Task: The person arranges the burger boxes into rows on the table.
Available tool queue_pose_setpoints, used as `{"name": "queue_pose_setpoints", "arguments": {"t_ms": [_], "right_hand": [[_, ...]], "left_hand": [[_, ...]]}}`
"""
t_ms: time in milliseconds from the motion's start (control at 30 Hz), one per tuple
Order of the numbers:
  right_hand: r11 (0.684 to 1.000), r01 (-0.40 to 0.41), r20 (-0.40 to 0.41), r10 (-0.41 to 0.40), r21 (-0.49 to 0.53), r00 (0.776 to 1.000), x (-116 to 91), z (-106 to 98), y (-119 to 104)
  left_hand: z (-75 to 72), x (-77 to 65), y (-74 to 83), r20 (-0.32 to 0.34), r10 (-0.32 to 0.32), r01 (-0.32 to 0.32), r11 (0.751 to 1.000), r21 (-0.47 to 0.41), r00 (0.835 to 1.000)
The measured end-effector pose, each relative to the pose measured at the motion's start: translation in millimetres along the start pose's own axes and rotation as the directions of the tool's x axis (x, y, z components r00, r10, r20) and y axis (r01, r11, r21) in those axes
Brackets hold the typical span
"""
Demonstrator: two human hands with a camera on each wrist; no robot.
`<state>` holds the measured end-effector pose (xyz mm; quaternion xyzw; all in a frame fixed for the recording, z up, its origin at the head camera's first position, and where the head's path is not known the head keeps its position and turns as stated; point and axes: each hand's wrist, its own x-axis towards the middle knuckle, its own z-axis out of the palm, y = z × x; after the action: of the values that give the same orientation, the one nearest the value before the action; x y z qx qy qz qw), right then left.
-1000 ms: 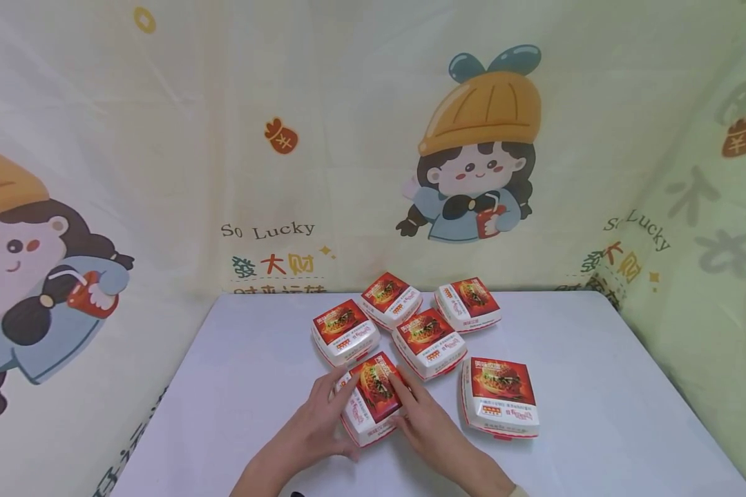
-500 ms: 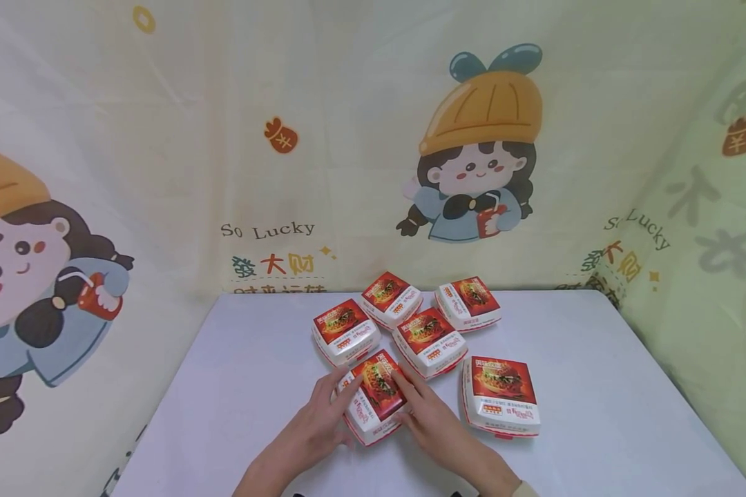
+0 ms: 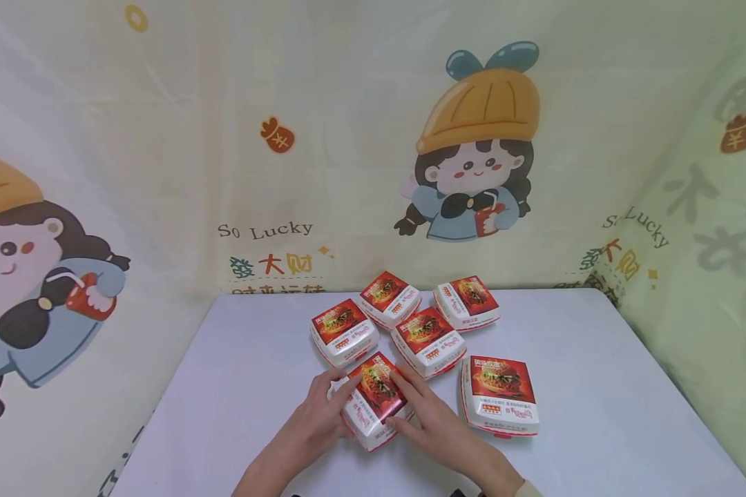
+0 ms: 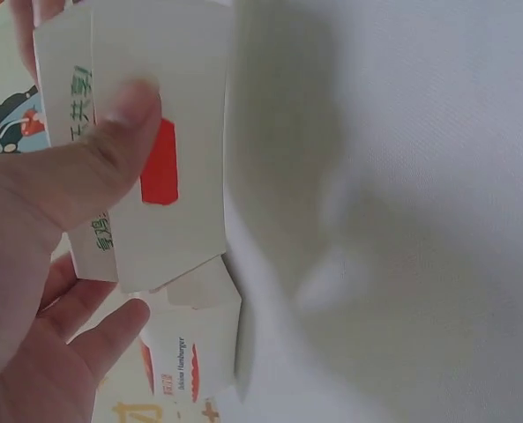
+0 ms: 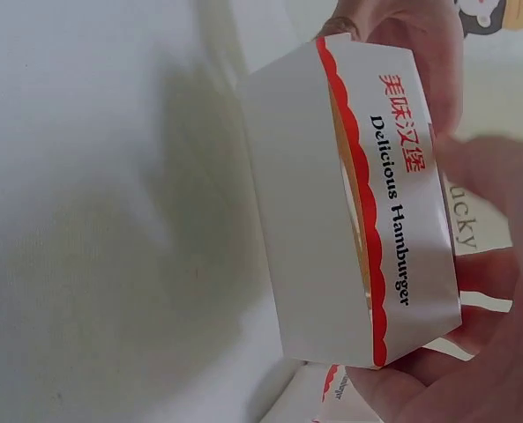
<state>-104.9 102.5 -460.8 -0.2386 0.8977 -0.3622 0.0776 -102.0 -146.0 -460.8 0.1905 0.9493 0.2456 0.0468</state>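
Both hands hold a hamburger box (image 3: 379,397), white with a red burger picture on its lid. My left hand (image 3: 317,411) grips its left side, with the thumb (image 4: 124,145) pressed on a white side panel beside a red tab in the left wrist view. On the opposite side my right hand (image 3: 432,417) grips the box, fingers at the lid's edge and thumb near the front right. In the right wrist view, a narrow gap shows under the scalloped red edge of the box (image 5: 402,203). The box's underside is hidden.
Behind the held box stand several matching boxes: one at left (image 3: 345,333), one at centre (image 3: 429,343), two at the back (image 3: 388,298) (image 3: 467,302). Another box (image 3: 500,395) sits to the right on the white table (image 3: 242,359). A printed cloth (image 3: 348,138) hangs around the table.
The held box has shifted and tipped slightly, its front corner a little lower in view. My left thumb, in sight earlier, is now mostly hidden behind the box. The other boxes have stayed put.
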Motion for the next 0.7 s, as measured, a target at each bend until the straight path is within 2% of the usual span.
{"name": "queue_pose_setpoints", "arguments": {"t_ms": [67, 100, 133, 300, 367, 500, 700], "right_hand": [[1.000, -0.005, 0.003, 0.005, 0.002, 1.000, -0.2, 0.0, -1.4], [1.000, -0.010, 0.006, 0.010, 0.007, 1.000, -0.1, 0.1, -2.0], [1.000, -0.017, 0.010, 0.017, 0.007, 1.000, 0.3, 0.3, -2.5], [0.999, -0.037, 0.027, 0.037, 0.024, 0.999, 2.6, 0.2, -5.4], [0.999, -0.040, 0.035, 0.039, 0.029, 0.999, 3.4, 0.1, -6.4], [0.999, -0.034, 0.047, 0.032, 0.037, 0.998, 4.2, 0.9, -7.3], [0.999, 0.014, 0.016, -0.015, 0.036, 1.000, 3.9, 3.3, -7.0]], "left_hand": [[0.3, -0.7, -0.6, -0.016, 0.023, -0.023, 1.000, 0.019, 1.000], [0.4, -1.6, -1.6, -0.043, 0.096, -0.092, 0.992, 0.087, 0.994], [0.8, -1.9, -2.3, -0.060, 0.128, -0.121, 0.987, 0.110, 0.990], [1.9, -3.0, -3.6, -0.096, 0.236, -0.218, 0.961, 0.170, 0.967], [2.2, -2.9, -3.1, -0.090, 0.253, -0.235, 0.957, 0.172, 0.963], [2.2, -3.5, -1.3, -0.058, 0.252, -0.239, 0.956, 0.169, 0.966], [1.5, -3.1, 0.9, 0.001, 0.240, -0.236, 0.954, 0.183, 0.971]]}}
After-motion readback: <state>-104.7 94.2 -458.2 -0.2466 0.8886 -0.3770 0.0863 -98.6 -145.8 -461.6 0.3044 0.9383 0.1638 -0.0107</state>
